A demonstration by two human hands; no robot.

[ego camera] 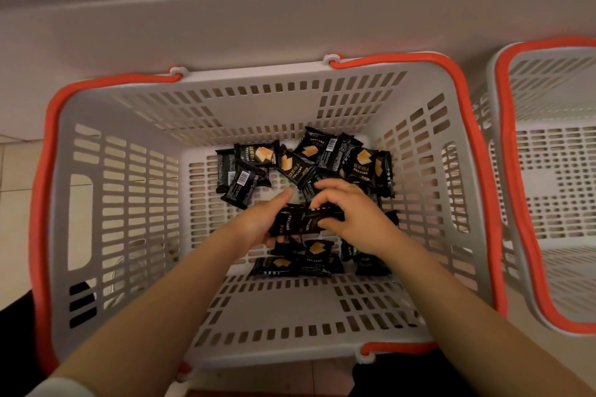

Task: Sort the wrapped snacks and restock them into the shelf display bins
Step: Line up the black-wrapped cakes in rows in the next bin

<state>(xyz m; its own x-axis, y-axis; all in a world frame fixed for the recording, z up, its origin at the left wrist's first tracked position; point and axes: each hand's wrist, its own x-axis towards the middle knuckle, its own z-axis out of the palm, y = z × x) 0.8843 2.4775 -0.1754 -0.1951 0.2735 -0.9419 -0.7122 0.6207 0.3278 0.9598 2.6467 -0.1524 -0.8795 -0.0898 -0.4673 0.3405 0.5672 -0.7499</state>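
My fingers (325, 200) curl round a small stack of black DRYCAKE snack packs (301, 222), right hand (350, 216) and left hand (261, 222) together, low inside the grey basket (129, 203). More packs, perhaps a dozen, lie beyond. I'd square the stack before lifting.

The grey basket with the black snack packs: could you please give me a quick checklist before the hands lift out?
1. Left hand holds the stacked packs: ok.
2. Right hand grips the same stack: ok.
3. Stack squared up: cannot tell.
4. Loose packs left in the grey basket: not ok, many remain.
5. Way upward clear of the red handles: ok.
6. Shelf bin in view: not ok.
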